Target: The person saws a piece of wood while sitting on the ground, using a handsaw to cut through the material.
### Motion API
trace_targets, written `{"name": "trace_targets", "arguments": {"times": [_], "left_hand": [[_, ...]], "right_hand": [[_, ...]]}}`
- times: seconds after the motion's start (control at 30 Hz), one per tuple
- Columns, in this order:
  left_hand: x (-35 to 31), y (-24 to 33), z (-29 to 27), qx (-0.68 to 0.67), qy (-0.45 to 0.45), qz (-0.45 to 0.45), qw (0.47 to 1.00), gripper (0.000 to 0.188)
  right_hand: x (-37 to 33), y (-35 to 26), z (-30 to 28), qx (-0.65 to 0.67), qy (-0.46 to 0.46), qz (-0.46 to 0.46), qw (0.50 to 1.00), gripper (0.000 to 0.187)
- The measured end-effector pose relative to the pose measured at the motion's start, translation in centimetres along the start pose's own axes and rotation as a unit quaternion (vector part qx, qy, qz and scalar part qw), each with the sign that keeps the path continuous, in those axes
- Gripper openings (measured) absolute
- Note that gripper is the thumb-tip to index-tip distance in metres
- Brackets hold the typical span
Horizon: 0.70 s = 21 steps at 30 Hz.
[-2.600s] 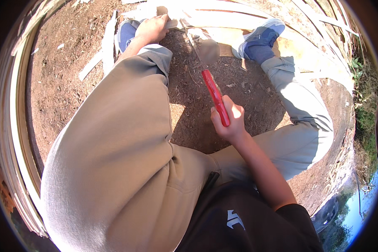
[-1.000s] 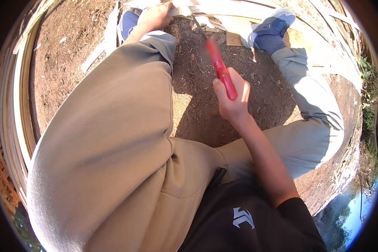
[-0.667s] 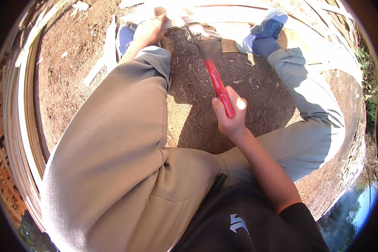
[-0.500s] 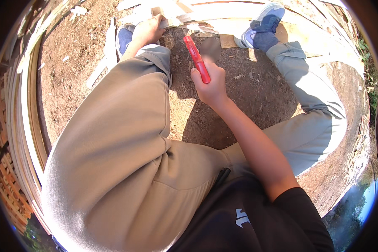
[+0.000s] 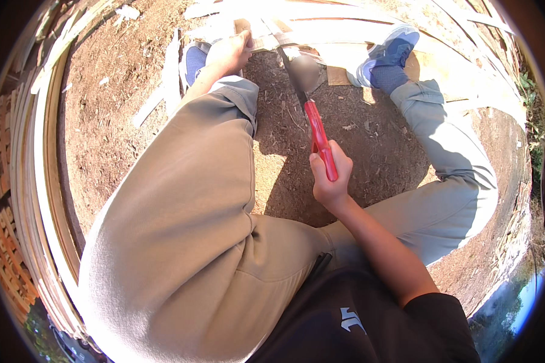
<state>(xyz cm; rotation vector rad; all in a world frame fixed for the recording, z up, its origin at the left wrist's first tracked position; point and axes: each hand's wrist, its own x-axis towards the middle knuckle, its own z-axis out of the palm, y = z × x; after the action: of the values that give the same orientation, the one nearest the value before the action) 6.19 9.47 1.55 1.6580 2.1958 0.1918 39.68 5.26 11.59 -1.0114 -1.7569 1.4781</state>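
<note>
My right hand [image 5: 335, 181] is wrapped round the red handle of a hand saw [image 5: 317, 124]. The saw's dark blade slants up and away to the left, its far part lying across a pale wooden strip [image 5: 261, 43]. Beside my left shoe, my left hand [image 5: 231, 54] grips that strip just left of the blade. Glare washes out the blade's far end and much of the wood around it, so the cut itself cannot be made out.
Both my shoes, the left [image 5: 195, 63] and the right [image 5: 389, 54], flank the work. Long boards [image 5: 48, 151] are stacked at the left, beside piled wood offcuts [image 5: 9, 254]. Sawdust-strewn dirt [image 5: 369, 130] lies between my legs. More pale boards stretch across the far side.
My right hand has drawn the saw back toward me and to the right, showing more blade. My left hand still holds the strip; the whole view has shifted slightly.
</note>
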Motion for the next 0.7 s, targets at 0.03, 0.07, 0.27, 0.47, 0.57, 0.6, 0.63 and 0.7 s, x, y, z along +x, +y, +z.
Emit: {"name": "trace_targets", "arguments": {"times": [0.03,0.07,0.27,0.47,0.57,0.6,0.63,0.7], "left_hand": [[0.0,-0.7,0.1,0.001,0.021,-0.001,1.0,0.031],[0.4,-0.9,0.2,-0.007,0.032,-0.004,0.999,0.03],[1.2,0.0,0.3,-0.002,0.003,-0.002,1.0,0.031],[0.4,0.0,-0.6,-0.002,0.021,-0.014,1.0,0.031],[2.2,1.0,0.6,-0.002,0.031,0.001,1.0,0.023],[2.4,1.2,1.1,0.006,0.03,0.007,0.999,0.022],[0.5,-0.4,0.4,-0.003,0.06,0.021,0.998,0.021],[0.2,-0.6,-0.1,0.008,0.048,-0.018,0.999,0.029]], "right_hand": [[-0.1,-0.3,-0.3,0.005,-0.004,-0.001,1.0,0.016],[-0.5,-0.6,-0.7,0.006,-0.005,0.003,1.0,0.016],[5.1,0.8,2.3,0.0,0.013,0.041,0.999,0.02],[3.7,0.8,-0.1,0.043,-0.02,0.072,0.996,0.021],[6.0,1.6,1.1,-0.001,0.002,0.047,0.999,0.024],[6.3,1.6,1.2,-0.022,0.008,0.035,0.999,0.024],[3.7,1.4,1.5,0.03,0.003,0.066,0.997,0.021],[-1.2,0.0,-0.6,0.008,-0.021,0.005,1.0,0.018]]}}
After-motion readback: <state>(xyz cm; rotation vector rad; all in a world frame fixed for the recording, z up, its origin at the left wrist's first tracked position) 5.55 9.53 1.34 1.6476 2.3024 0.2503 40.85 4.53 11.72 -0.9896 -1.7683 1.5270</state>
